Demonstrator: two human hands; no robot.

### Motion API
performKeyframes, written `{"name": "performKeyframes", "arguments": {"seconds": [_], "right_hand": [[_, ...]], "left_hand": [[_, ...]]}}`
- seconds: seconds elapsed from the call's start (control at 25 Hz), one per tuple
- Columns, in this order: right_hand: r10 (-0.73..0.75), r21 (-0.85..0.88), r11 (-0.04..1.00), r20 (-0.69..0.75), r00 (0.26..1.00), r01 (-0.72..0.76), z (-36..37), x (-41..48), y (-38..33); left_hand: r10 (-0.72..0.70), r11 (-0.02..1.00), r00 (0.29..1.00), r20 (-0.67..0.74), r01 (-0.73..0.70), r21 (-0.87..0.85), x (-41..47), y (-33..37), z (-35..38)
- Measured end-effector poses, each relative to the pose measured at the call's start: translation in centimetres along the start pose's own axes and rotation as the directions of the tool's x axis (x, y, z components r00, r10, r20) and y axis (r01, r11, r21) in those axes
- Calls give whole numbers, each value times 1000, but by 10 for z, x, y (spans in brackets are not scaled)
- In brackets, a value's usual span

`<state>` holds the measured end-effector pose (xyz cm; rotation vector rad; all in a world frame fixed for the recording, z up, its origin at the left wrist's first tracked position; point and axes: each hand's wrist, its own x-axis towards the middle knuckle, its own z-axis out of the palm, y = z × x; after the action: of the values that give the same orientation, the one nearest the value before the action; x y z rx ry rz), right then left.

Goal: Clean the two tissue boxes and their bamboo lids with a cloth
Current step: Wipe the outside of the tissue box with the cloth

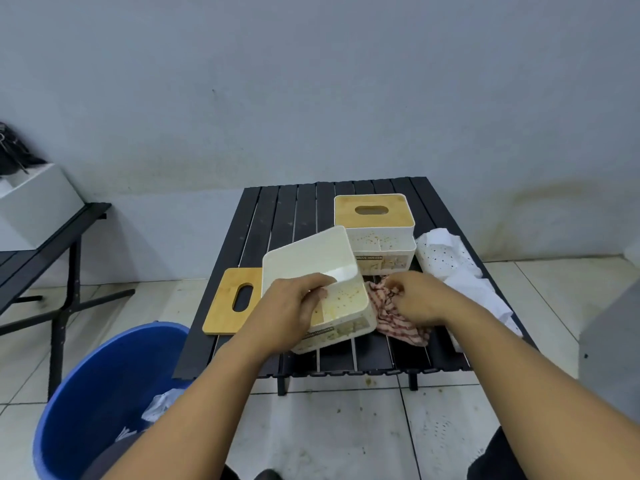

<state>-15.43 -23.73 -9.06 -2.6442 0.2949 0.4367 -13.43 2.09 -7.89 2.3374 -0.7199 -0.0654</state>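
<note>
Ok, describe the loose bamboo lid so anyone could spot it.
Find the black slatted table, then its near left corner, beside the tilted tissue box. The loose bamboo lid lies flat on the slats there; the other lid sits atop the far box.

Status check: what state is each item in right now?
Near tissue box: open, tilted, speckled, gripped by left hand.
Loose bamboo lid: flat on table.
Far tissue box: upright, closed, speckled.
Striped cloth: crumpled, pinched by right hand.
Blue bin: holds crumpled paper.
</note>
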Motion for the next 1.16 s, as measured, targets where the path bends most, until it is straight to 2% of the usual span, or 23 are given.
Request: {"name": "performKeyframes", "arguments": {"seconds": [0.12,0.24,0.32,0.44,0.52,0.56,0.64,0.72,0.8,0.96,1.04,1.08,1.12,1.16], "right_hand": [[-42,-83,996,-20,999,40,20,3,3],[-39,-143,990,-138,990,19,41,14,7],[-38,-35,999,-215,976,31,46,19,10],[50,326,944,-278,959,46,35,19,5],[160,610,791,-277,947,45,21,15,-3],[198,728,683,-255,946,53,14,12,-8],[224,887,456,-201,954,80,-1,4,-18],[188,961,245,-178,966,130,-13,-6,-25],[153,978,136,-179,972,158,-22,-16,-29],[83,963,37,-269,960,266,-33,-31,-35],[53,939,39,-345,937,343,-34,-33,-41],[50,919,106,-387,921,380,-32,-29,-46],[45,885,237,-423,905,401,-28,-27,-53],[22,806,437,-452,892,398,-23,-23,-59]], "left_hand": [[-55,964,998,-40,43,-263,-12,2,-8],[-94,913,995,39,101,-396,-20,5,-11],[-129,867,986,105,164,-471,-24,4,-14],[-171,858,973,157,225,-462,-24,-10,-20],[-194,863,966,172,251,-439,-23,-15,-22],[-206,867,962,177,264,-422,-22,-16,-21],[-211,870,955,208,281,-405,-21,-14,-16],[-194,872,954,230,275,-404,-19,-11,-14],[-176,902,963,206,241,-358,-17,-12,-18],[-214,871,965,154,260,-417,-12,-20,-38],[-182,860,962,205,257,-441,-10,-15,-41],[-163,867,957,238,255,-429,-10,-11,-41],[-160,878,952,261,258,-404,-9,-7,-38],[-163,887,948,273,262,-381,-8,-6,-35]]}}
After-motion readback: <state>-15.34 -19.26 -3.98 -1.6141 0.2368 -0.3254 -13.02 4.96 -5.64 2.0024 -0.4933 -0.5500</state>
